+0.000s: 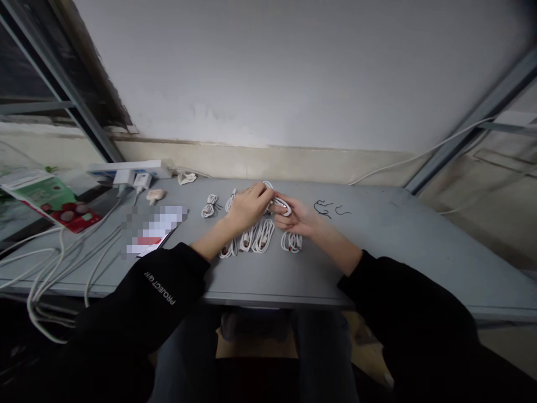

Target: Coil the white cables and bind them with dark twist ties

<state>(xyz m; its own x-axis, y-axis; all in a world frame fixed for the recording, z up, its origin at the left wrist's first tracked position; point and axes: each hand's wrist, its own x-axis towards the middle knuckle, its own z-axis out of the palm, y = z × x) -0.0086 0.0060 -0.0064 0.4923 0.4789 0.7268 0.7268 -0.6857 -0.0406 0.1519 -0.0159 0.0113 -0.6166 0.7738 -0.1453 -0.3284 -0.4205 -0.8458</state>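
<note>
A coiled white cable (282,206) is held above the desk between both my hands. My left hand (254,204) closes on the coil's upper left side, fingers bent over it. From the right, my right hand (293,215) grips the same coil, thumb and fingers wrapped round it. Below them lie several coiled white cables (263,235) in a row, with another white coil (291,242) a little to the right. Two more coils sit left of my hands; one white coil (210,206) has a black tie round it. Loose black ties (322,209) lie to the right.
On the left are a partly blurred phone (157,232), a white power strip (130,168) with plugs, a pinkish-white case (155,196) and a green and red packet (54,201). White cords (46,280) hang over the desk's left front. A wall stands behind the grey desk (398,252).
</note>
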